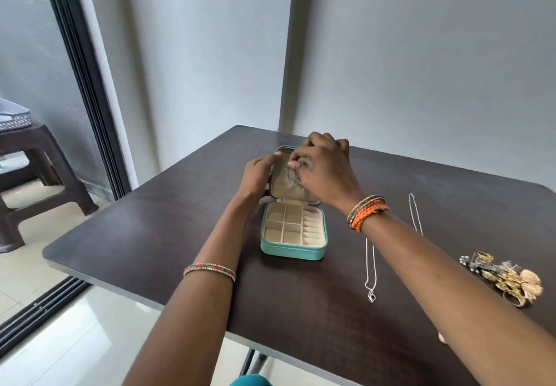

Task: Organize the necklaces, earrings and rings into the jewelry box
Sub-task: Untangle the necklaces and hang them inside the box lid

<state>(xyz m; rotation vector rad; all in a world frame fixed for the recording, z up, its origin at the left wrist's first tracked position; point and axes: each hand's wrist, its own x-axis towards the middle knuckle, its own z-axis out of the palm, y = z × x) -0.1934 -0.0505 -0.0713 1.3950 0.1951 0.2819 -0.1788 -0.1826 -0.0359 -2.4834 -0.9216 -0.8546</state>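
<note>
A small teal jewelry box [293, 250] lies open on the dark table, its cream base split into square slots and ring rolls. My left hand [258, 175] holds the upright lid [282, 187] by its left edge. My right hand [323, 169] is curled in front of the lid's inner face and pinches a thin chain there; the chain is mostly hidden. A silver necklace with a pendant [371, 268] lies to the right of the box. A second thin chain [414, 214] lies farther right. A heap of gold and silver earrings and rings [508, 276] sits near the right edge.
The dark wooden table [180, 235] stands in a corner against grey walls. A brown plastic stool [36, 181] stands on the floor at the left beyond a sliding door track. A small pale object [442, 337] lies by my right forearm.
</note>
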